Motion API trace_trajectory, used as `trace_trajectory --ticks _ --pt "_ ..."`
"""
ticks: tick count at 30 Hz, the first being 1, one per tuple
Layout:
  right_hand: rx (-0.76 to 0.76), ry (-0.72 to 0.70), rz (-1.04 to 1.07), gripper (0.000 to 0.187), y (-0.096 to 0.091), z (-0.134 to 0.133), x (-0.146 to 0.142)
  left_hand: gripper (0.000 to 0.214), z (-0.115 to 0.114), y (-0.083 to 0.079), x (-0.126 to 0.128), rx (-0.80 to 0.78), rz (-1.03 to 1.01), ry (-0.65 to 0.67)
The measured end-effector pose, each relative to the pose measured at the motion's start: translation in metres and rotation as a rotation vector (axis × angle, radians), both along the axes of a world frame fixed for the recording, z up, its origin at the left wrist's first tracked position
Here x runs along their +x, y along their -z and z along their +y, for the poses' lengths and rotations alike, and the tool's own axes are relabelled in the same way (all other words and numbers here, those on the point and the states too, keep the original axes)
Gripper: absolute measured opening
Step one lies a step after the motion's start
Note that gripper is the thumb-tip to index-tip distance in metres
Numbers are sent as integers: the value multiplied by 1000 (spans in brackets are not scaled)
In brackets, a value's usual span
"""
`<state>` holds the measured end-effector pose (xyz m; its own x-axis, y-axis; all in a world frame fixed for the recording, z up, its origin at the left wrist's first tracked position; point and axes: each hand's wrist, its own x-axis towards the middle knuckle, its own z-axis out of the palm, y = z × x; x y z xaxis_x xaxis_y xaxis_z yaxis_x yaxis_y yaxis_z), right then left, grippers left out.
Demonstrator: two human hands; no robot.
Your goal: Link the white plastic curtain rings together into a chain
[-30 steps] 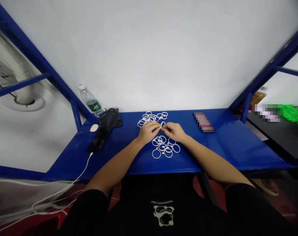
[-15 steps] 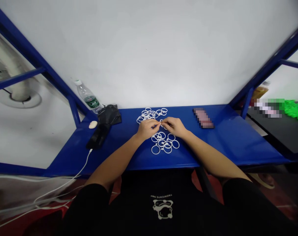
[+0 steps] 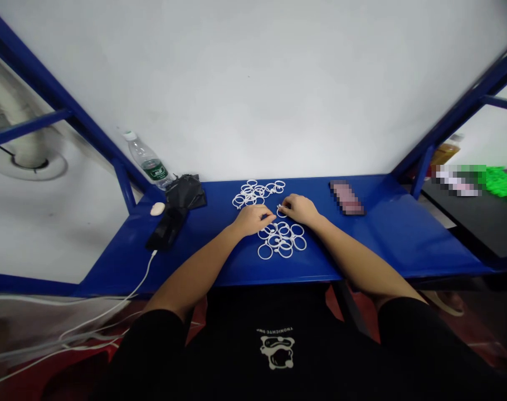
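Thin white rings with small knobs lie in two piles on the blue tabletop [image 3: 228, 262]: the far pile [image 3: 253, 191] near the wall and the near pile [image 3: 286, 245] closer to me. My left hand [image 3: 250, 219] hovers low at the upper left of the near pile, thumb and fingers pinched together. Whatever may be between those fingertips is too small to make out. Between the piles, my right hand [image 3: 300, 210] has its curled fingers on a single white ring [image 3: 282, 213], gripping it by its knob side. My fingers partly cover that ring.
At the left are a plastic bottle [image 3: 151, 164], a crumpled black bag [image 3: 186, 191], a dark device [image 3: 166, 229] with a white cable [image 3: 141, 284], and a pale oval object [image 3: 157, 209]. A pixelated phone-like object [image 3: 346, 197] lies right. Blue frame bars [image 3: 423, 172] flank the table.
My fingertips were together over the space between the piles; now they are apart. The left hand has come nearer to the near pile, and the right has shifted slightly right and up.
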<state>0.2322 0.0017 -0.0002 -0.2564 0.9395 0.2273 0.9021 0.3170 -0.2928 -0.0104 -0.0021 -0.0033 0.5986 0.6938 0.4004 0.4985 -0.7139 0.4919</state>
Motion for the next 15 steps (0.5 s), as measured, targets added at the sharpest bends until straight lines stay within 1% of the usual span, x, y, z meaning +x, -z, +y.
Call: trace_trajectory --ticks 3,4,7,9,11,15 --pt "25 -124 159 20 -1 -2 0 19 2 2 0 -4 -32 -85" --pt "42 -184 238 21 -2 -4 0 21 2 2 0 3 -48 -85" --pt "110 -350 427 25 -10 -13 -3 23 1 0 1 56 -110 -25" --pt "144 -408 447 28 -16 -20 -6 22 -2 -2 1 107 -170 -13" --pt "182 -450 413 30 -20 -25 -9 23 -5 -4 2 147 -232 -25" --pt "246 -501 358 30 -23 -26 -10 27 -8 -5 3 156 -291 -33"
